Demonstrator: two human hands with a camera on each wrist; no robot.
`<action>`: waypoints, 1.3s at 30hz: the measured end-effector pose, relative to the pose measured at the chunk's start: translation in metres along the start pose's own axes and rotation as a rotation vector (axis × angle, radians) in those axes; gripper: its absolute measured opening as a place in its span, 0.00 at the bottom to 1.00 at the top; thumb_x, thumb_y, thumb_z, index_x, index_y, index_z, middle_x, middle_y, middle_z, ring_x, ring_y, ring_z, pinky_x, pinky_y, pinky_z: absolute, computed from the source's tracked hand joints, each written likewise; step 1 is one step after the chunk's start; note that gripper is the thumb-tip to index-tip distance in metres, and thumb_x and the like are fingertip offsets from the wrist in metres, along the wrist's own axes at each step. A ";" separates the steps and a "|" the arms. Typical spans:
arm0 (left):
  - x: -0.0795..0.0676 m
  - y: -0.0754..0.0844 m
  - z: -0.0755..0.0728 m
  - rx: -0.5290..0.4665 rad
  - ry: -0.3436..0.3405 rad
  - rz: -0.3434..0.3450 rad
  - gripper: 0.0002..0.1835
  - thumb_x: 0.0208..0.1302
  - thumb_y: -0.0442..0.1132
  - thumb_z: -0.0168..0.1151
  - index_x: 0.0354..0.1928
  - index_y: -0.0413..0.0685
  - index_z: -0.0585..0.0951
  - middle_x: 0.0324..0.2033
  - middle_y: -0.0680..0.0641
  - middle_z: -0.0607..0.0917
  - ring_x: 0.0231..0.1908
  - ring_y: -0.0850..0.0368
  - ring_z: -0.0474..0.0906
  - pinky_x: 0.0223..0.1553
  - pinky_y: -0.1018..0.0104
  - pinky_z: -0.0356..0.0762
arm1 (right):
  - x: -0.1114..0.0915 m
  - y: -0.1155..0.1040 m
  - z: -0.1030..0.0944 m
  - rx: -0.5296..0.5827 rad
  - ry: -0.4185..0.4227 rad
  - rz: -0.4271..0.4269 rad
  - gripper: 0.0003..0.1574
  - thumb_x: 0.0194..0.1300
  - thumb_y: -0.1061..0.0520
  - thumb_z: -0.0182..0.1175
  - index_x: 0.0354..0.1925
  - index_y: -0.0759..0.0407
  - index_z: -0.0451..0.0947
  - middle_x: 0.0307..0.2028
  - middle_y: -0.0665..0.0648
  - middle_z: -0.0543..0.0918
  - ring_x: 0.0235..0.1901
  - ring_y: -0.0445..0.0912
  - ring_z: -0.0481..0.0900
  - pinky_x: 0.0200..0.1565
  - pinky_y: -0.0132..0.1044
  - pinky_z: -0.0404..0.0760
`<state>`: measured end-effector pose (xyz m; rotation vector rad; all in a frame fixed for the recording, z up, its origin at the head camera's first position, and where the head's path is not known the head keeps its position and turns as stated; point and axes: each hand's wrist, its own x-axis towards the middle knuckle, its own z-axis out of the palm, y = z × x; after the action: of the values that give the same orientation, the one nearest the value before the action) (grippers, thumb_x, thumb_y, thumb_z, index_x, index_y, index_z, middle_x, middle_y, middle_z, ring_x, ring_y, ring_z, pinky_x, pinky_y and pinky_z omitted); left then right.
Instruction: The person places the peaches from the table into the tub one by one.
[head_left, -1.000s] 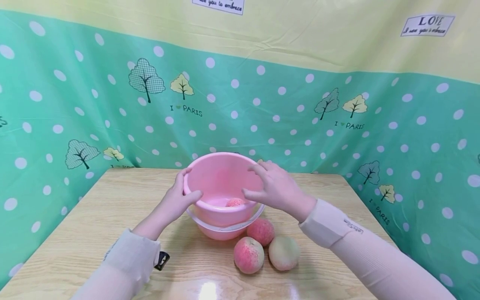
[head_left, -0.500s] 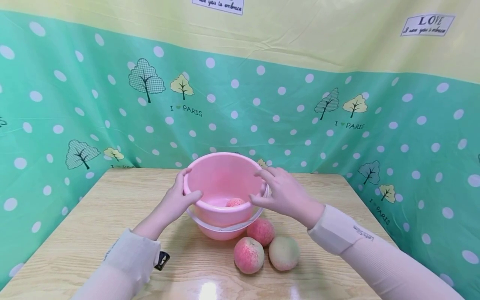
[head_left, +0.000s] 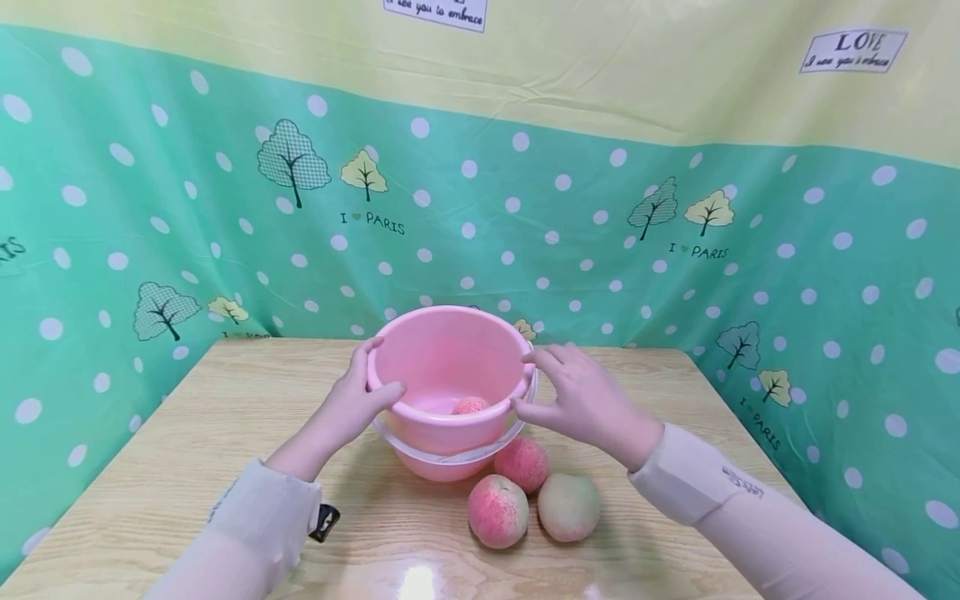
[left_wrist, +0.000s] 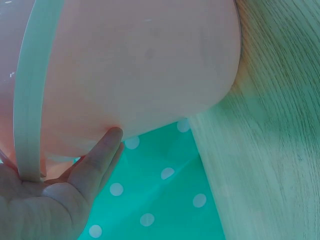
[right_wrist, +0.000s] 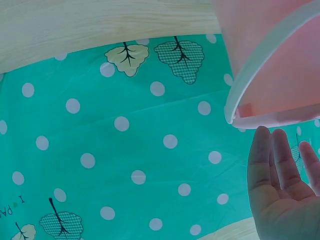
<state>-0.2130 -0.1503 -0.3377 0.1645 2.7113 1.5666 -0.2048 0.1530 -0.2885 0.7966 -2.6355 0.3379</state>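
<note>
A pink bucket (head_left: 442, 350) stands on the wooden table, its mouth facing me and its white handle (head_left: 461, 456) hanging down across the front. Inside at the bottom lies one pinkish peach (head_left: 470, 405). My left hand (head_left: 356, 400) grips the bucket's left rim, thumb inside and fingers along the outer wall, as the left wrist view also shows. At the right rim, my right hand (head_left: 581, 400) has its fingers spread and holds nothing; in the right wrist view the fingertips (right_wrist: 262, 135) are right at the rim. The right thumb is hidden in that view.
In front of the bucket, a red peach (head_left: 521, 465), a pink-and-white peach (head_left: 498, 511) and a pale green peach (head_left: 568, 507) sit close together on the table (head_left: 247, 417). A green dotted cloth (head_left: 480, 200) hangs behind and at both sides.
My right hand has drawn back to the right, from over the bucket's mouth to its right rim. The left hand, bucket and peaches have stayed in place.
</note>
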 end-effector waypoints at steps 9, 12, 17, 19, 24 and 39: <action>0.000 -0.001 0.000 -0.010 -0.005 0.001 0.47 0.58 0.51 0.57 0.72 0.57 0.41 0.67 0.38 0.58 0.63 0.42 0.61 0.60 0.43 0.63 | -0.007 0.006 0.002 0.028 0.009 0.017 0.31 0.52 0.36 0.61 0.51 0.49 0.75 0.47 0.48 0.78 0.49 0.46 0.73 0.49 0.46 0.77; 0.000 0.000 0.000 -0.014 -0.003 0.005 0.46 0.58 0.51 0.57 0.72 0.57 0.41 0.67 0.38 0.58 0.63 0.42 0.61 0.60 0.44 0.63 | -0.009 0.008 0.003 0.030 0.012 0.026 0.31 0.52 0.37 0.61 0.51 0.49 0.76 0.46 0.48 0.79 0.49 0.46 0.74 0.48 0.46 0.77; 0.000 0.000 0.000 -0.018 -0.003 0.006 0.46 0.58 0.51 0.57 0.72 0.57 0.41 0.67 0.38 0.58 0.63 0.42 0.61 0.60 0.44 0.63 | -0.013 0.009 0.006 0.028 0.012 0.036 0.31 0.52 0.37 0.61 0.51 0.48 0.76 0.45 0.48 0.79 0.48 0.46 0.75 0.48 0.47 0.77; 0.000 0.000 0.000 -0.016 -0.002 0.003 0.46 0.58 0.51 0.57 0.72 0.57 0.41 0.67 0.38 0.58 0.63 0.42 0.61 0.60 0.44 0.63 | -0.015 0.010 0.007 0.033 0.017 0.033 0.31 0.52 0.37 0.61 0.51 0.49 0.76 0.45 0.49 0.79 0.47 0.46 0.75 0.47 0.47 0.78; 0.000 -0.001 -0.001 -0.009 0.000 -0.001 0.46 0.58 0.51 0.57 0.72 0.58 0.42 0.67 0.38 0.58 0.63 0.42 0.61 0.60 0.44 0.63 | -0.018 0.011 0.011 0.044 0.018 0.049 0.30 0.51 0.37 0.62 0.50 0.49 0.76 0.44 0.50 0.80 0.47 0.47 0.76 0.46 0.47 0.78; 0.000 0.001 0.000 -0.018 -0.006 -0.009 0.46 0.58 0.51 0.57 0.72 0.58 0.41 0.67 0.38 0.58 0.63 0.42 0.61 0.60 0.43 0.63 | -0.035 0.012 0.017 0.047 -0.033 0.115 0.36 0.49 0.36 0.64 0.52 0.53 0.75 0.48 0.53 0.79 0.49 0.49 0.75 0.48 0.49 0.78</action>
<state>-0.2126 -0.1499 -0.3371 0.1564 2.6888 1.5852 -0.1895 0.1742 -0.3193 0.6721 -2.7197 0.4230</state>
